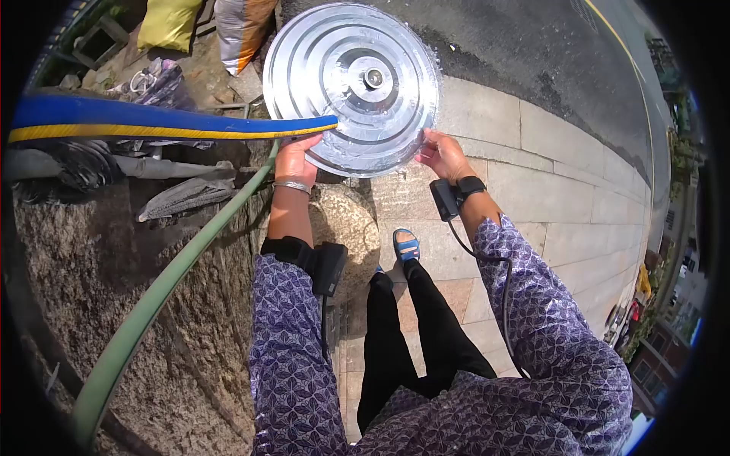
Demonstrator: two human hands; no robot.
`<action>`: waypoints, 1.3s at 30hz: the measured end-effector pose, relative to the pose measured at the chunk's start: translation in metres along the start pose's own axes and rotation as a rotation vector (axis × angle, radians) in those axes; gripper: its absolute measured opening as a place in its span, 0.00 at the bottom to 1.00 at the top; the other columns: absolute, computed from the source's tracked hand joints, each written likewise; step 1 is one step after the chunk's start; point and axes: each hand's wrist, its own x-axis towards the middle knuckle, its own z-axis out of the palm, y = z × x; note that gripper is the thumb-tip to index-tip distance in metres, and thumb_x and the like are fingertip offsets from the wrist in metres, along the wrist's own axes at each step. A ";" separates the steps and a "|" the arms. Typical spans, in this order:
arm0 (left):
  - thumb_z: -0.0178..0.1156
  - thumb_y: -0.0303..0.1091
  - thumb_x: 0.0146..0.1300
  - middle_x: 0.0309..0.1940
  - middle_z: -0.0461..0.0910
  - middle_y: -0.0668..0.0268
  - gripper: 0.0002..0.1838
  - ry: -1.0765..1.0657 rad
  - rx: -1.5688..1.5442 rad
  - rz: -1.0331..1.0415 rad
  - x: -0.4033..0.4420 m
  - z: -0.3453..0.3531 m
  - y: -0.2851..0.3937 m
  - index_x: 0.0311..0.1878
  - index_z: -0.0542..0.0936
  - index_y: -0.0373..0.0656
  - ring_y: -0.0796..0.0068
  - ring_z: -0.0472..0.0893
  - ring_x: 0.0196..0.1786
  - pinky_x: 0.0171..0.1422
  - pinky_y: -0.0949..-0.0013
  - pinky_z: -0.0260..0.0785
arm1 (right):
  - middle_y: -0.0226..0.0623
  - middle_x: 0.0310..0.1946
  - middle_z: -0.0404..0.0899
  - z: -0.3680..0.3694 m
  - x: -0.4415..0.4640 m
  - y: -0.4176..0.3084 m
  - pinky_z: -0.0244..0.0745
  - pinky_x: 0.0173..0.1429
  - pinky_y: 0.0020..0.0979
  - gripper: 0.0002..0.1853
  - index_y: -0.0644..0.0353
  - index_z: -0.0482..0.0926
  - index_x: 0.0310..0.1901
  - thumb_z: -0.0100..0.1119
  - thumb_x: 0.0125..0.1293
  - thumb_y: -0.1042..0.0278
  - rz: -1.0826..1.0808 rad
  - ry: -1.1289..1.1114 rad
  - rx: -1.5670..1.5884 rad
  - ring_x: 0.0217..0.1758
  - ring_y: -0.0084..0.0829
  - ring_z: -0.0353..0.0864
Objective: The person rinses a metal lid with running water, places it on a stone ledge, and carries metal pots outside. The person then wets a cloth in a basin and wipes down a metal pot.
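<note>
Above paving (pixel 578 201), grasping the metal lid (pixel 346 83) by its edge, left grip (pixel 295 161) and right grip (pixel 445 156), beneath blue hose (pixel 175 116).

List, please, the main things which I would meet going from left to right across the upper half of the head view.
Yellow bag → white-and-orange bag → round metal lid → the person's right hand.

Bright sunlight is thrown back as glare by the metal lid (pixel 372 114) between left hand (pixel 295 163) and right hand (pixel 446 157); paving (pixel 547 201) right of the grip is brightly lit; farthest out, lines are bowed.
</note>
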 end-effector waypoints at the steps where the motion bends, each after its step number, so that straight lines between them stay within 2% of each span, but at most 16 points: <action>1: 0.56 0.16 0.53 0.48 0.76 0.58 0.19 -0.023 0.011 0.050 0.000 0.004 -0.001 0.51 0.73 0.35 0.62 0.74 0.54 0.63 0.59 0.63 | 0.38 0.40 0.75 0.002 -0.006 -0.005 0.74 0.43 0.39 0.16 0.63 0.71 0.48 0.56 0.61 0.65 -0.029 0.055 -0.077 0.39 0.35 0.77; 5: 0.62 0.19 0.50 0.43 0.78 0.62 0.17 -0.029 0.264 0.082 0.008 0.018 -0.009 0.46 0.77 0.36 0.66 0.76 0.49 0.59 0.64 0.64 | 0.41 0.44 0.76 0.012 -0.018 -0.035 0.76 0.41 0.34 0.29 0.65 0.60 0.63 0.54 0.62 0.67 -0.182 0.226 -0.534 0.42 0.34 0.78; 11: 0.67 0.23 0.46 0.38 0.79 0.65 0.16 -0.029 0.520 0.004 0.010 0.037 -0.035 0.42 0.78 0.36 0.72 0.76 0.42 0.52 0.68 0.67 | 0.48 0.52 0.69 0.042 -0.015 -0.048 0.77 0.46 0.39 0.31 0.65 0.56 0.64 0.55 0.65 0.60 -0.203 -0.101 -0.284 0.46 0.44 0.78; 13: 0.67 0.27 0.49 0.38 0.79 0.65 0.15 -0.012 0.860 0.170 -0.012 0.053 -0.037 0.41 0.77 0.34 0.73 0.77 0.41 0.50 0.71 0.68 | 0.46 0.49 0.67 0.046 -0.009 -0.041 0.77 0.46 0.43 0.30 0.64 0.59 0.61 0.54 0.65 0.53 -0.035 -0.157 -0.021 0.47 0.46 0.77; 16: 0.54 0.28 0.54 0.39 0.80 0.60 0.12 -0.186 1.491 0.872 -0.023 0.045 -0.064 0.42 0.80 0.47 0.56 0.77 0.45 0.49 0.61 0.69 | 0.45 0.49 0.66 0.052 -0.025 -0.041 0.77 0.47 0.49 0.32 0.64 0.61 0.58 0.50 0.64 0.43 -0.078 -0.318 0.116 0.47 0.49 0.77; 18: 0.53 0.25 0.53 0.38 0.80 0.63 0.15 -0.168 1.509 0.780 -0.060 0.061 -0.054 0.43 0.81 0.48 0.59 0.77 0.43 0.46 0.57 0.67 | 0.44 0.45 0.69 0.061 -0.052 -0.049 0.77 0.49 0.51 0.35 0.63 0.65 0.55 0.48 0.61 0.36 -0.107 -0.395 0.229 0.47 0.47 0.77; 19: 0.53 0.25 0.53 0.37 0.80 0.65 0.15 -0.164 1.591 0.659 -0.074 0.066 -0.052 0.43 0.80 0.49 0.61 0.77 0.43 0.45 0.57 0.66 | 0.42 0.49 0.70 0.061 -0.065 -0.054 0.75 0.53 0.48 0.39 0.64 0.64 0.58 0.45 0.61 0.33 -0.133 -0.455 0.157 0.55 0.43 0.73; 23: 0.55 0.25 0.51 0.39 0.79 0.67 0.17 -0.153 1.495 0.992 -0.096 0.056 -0.073 0.46 0.79 0.49 0.66 0.77 0.45 0.47 0.60 0.63 | 0.40 0.38 0.75 0.064 -0.091 -0.046 0.76 0.49 0.41 0.18 0.68 0.71 0.46 0.54 0.61 0.62 -0.214 -0.219 0.085 0.44 0.35 0.77; 24: 0.56 0.25 0.51 0.41 0.78 0.67 0.19 -0.160 1.535 0.979 -0.100 0.052 -0.077 0.48 0.79 0.51 0.67 0.75 0.47 0.50 0.59 0.61 | 0.39 0.35 0.75 0.055 -0.088 -0.040 0.76 0.47 0.39 0.11 0.69 0.73 0.41 0.55 0.57 0.74 -0.220 -0.123 -0.017 0.41 0.33 0.77; 27: 0.62 0.25 0.45 0.52 0.74 0.67 0.28 -0.222 1.650 0.896 -0.116 0.036 -0.076 0.53 0.77 0.56 0.65 0.71 0.56 0.55 0.61 0.58 | 0.38 0.33 0.76 0.033 -0.087 -0.025 0.75 0.45 0.37 0.13 0.70 0.72 0.37 0.49 0.46 0.87 -0.137 -0.098 0.081 0.35 0.31 0.76; 31: 0.67 0.39 0.47 0.66 0.59 0.61 0.33 -0.197 1.772 0.623 -0.130 -0.008 -0.075 0.61 0.71 0.56 0.58 0.56 0.68 0.65 0.61 0.52 | 0.45 0.46 0.75 -0.008 -0.092 0.001 0.69 0.59 0.40 0.25 0.70 0.68 0.52 0.48 0.48 0.89 -0.099 -0.074 0.223 0.48 0.39 0.75; 33: 0.66 0.38 0.49 0.68 0.54 0.56 0.34 0.195 1.312 0.512 -0.125 -0.041 -0.094 0.62 0.68 0.44 0.58 0.54 0.70 0.68 0.62 0.52 | 0.46 0.51 0.72 -0.012 -0.094 0.015 0.67 0.62 0.41 0.26 0.69 0.65 0.56 0.49 0.52 0.88 -0.058 -0.064 0.326 0.53 0.41 0.73; 34: 0.66 0.38 0.49 0.68 0.54 0.56 0.34 0.187 1.312 0.514 -0.122 -0.044 -0.095 0.62 0.68 0.44 0.58 0.54 0.70 0.68 0.62 0.52 | 0.46 0.54 0.70 -0.016 -0.088 0.022 0.66 0.63 0.41 0.27 0.69 0.63 0.59 0.52 0.55 0.85 0.014 -0.076 0.358 0.56 0.42 0.71; 36: 0.62 0.36 0.56 0.63 0.63 0.56 0.31 0.420 0.669 0.382 -0.114 -0.049 -0.093 0.62 0.66 0.37 0.63 0.65 0.63 0.59 0.69 0.64 | 0.45 0.54 0.70 -0.014 -0.073 0.041 0.65 0.65 0.41 0.26 0.69 0.63 0.59 0.53 0.56 0.84 -0.040 -0.152 0.443 0.57 0.41 0.70; 37: 0.62 0.36 0.56 0.63 0.63 0.56 0.31 0.418 0.671 0.383 -0.110 -0.051 -0.085 0.62 0.66 0.37 0.63 0.65 0.63 0.59 0.69 0.64 | 0.45 0.54 0.70 -0.012 -0.065 0.049 0.64 0.65 0.42 0.26 0.69 0.63 0.59 0.53 0.56 0.84 -0.039 -0.177 0.495 0.58 0.41 0.70; 39: 0.55 0.33 0.63 0.56 0.70 0.60 0.27 0.247 0.431 -0.107 -0.095 -0.057 -0.065 0.64 0.62 0.38 0.68 0.72 0.56 0.47 0.67 0.71 | 0.46 0.54 0.70 0.000 -0.048 0.059 0.64 0.66 0.42 0.26 0.69 0.63 0.58 0.54 0.56 0.83 -0.024 -0.185 0.525 0.58 0.41 0.70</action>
